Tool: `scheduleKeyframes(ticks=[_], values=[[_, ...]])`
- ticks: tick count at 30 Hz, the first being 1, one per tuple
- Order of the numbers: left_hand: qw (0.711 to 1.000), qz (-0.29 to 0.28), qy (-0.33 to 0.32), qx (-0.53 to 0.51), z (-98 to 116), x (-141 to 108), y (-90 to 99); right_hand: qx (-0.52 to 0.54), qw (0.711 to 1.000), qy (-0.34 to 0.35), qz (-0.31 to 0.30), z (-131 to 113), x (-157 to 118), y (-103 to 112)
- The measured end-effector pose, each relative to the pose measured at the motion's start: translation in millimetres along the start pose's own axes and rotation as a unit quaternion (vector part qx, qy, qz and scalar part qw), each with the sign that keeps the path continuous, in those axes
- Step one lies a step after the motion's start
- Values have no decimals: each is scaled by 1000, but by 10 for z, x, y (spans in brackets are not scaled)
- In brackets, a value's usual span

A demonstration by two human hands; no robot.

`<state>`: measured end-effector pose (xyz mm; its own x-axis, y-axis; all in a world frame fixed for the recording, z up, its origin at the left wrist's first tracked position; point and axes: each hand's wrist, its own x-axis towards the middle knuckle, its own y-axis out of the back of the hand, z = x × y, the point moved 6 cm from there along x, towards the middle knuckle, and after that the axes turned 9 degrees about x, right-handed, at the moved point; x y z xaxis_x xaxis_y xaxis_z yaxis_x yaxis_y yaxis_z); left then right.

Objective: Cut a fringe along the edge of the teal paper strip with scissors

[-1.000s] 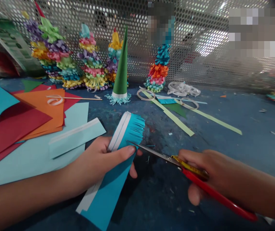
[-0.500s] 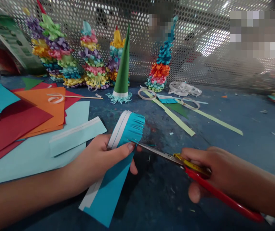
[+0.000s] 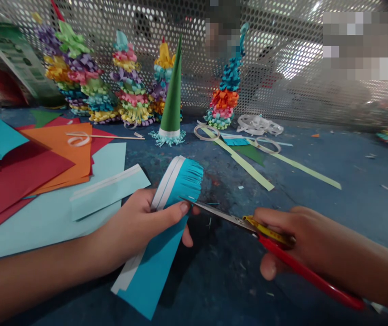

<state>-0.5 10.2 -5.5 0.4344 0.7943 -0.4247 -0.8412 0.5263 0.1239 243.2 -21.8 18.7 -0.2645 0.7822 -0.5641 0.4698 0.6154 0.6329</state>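
Between the thumb and fingers of my left hand point(image 3: 146, 222) is a blue paper strip point(image 3: 156, 267) with white tape along its left edge. Its upper end bends over, and the right edge there is cut into a fine fringe. My right hand point(image 3: 292, 240) grips scissors point(image 3: 228, 216) with red and yellow handles. Their blades lie across the strip's right edge, just above my left thumb. Beyond the strip stands a green paper cone point(image 3: 172, 104) with a pale blue fringe around its base.
Red paper point(image 3: 17, 185), orange paper point(image 3: 68, 158) and light blue sheets point(image 3: 105, 213) overlap at left. Several fringed colourful cones point(image 3: 133, 86) stand along the perforated metal panel point(image 3: 194, 27). Pale green strips point(image 3: 251, 170) and clear tape rolls point(image 3: 260, 124) lie behind the scissors.
The scissors' handles have come closer together as my right thumb moved slightly up and left. My left hand and the blue strip have hardly moved.
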Motion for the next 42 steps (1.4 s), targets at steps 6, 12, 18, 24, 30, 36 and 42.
scheduleKeyframes(ticks=[6, 12, 18, 24, 30, 36, 42], values=[[1000, -9, -8, 26, -27, -6, -4, -31, 1000, 2, 0, 19, 16, 22], [1000, -25, 12, 1, -18, -24, -21, 2, 1000, -10, -12, -40, -16, 47], [999, -37, 13, -2, 21, -43, -47, 14, 998, -41, -37, -62, -56, -10], [999, -36, 22, -29, -7, -44, -51, 18, 999, -24, -36, -34, -23, -46], [998, -37, 21, -41, -23, -10, -38, 16, 1000, -8, -23, -20, 54, -43], [998, -35, 48, -37, 14, -50, -61, 34, 998, 12, -44, -95, 21, -6], [996, -63, 38, -57, -21, -46, -107, 45, 997, -5, -58, -78, 4, -46]])
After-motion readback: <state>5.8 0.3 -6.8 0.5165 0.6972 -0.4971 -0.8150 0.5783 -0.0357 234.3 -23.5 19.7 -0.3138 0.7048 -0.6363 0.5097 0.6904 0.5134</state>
